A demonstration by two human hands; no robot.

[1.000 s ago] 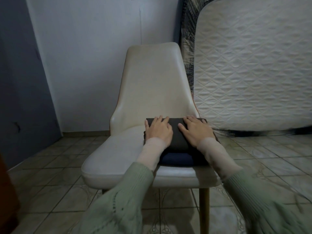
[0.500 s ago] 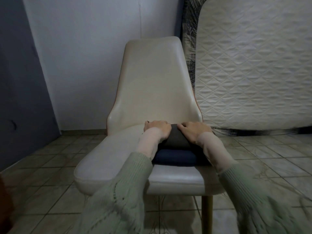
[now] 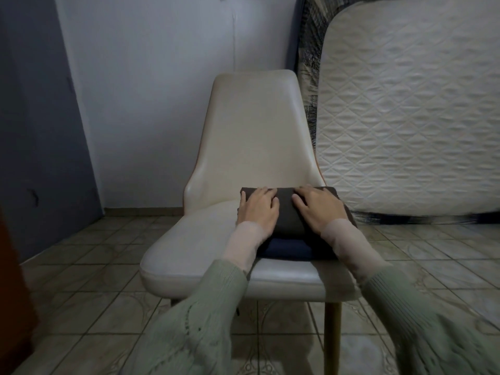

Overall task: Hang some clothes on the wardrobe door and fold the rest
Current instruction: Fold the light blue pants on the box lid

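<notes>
1. A cream, smooth-upholstered chair (image 3: 251, 136) with a tall curved back and pale wooden legs stands on a tiled floor (image 3: 81, 266); everything below is placed relative to it.
2. On the chair's seat, toward its right side and against the foot of the backrest, lies a folded dark grey-brown garment (image 3: 286, 212).
3. It sits on top of a folded navy blue garment (image 3: 284, 249), whose front edge shows beneath it — the two make one small stack.
4. The left hand (image 3: 258, 211) lies flat on the left part of the grey-brown garment, fingers straight and slightly spread, pressing down and gripping nothing.
5. The right hand (image 3: 319, 209) lies flat on the right part in the same way — fingers extended, palm down, nothing pinched.
6. Both forearms wear pale pink sleeves under green knitted sleeves.
7. Just right of the chair, a white quilted mattress (image 3: 405, 117) stands upright on its edge.
8. Behind the chair is a pale wall (image 3: 148, 90); well to its left stands a grey-blue panel (image 3: 35, 104).
</notes>
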